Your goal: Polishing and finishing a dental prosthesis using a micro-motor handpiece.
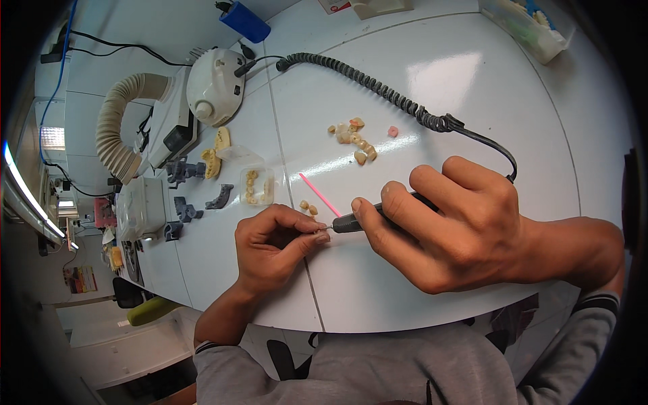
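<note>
My right hand [452,229] grips a black rotary handpiece [351,221], its tip pointing left at my left hand. My left hand [273,246] pinches a tiny piece between thumb and fingertips right at the tool's tip; the piece itself is mostly hidden. A black coiled cord [378,88] runs from the handpiece back to a white control unit [214,84]. A thin pink stick [319,194] lies on the white table [432,81] just above my hands. Two small tooth-coloured pieces [308,206] sit beside it.
A cluster of tooth-coloured crowns [356,140] and a small pink piece [393,131] lie farther back. A clear small box with teeth [257,186], yellow dental casts [216,154], grey articulator parts [183,169] and a ribbed suction hose [118,125] stand at the left. A plastic container [530,27] sits far right.
</note>
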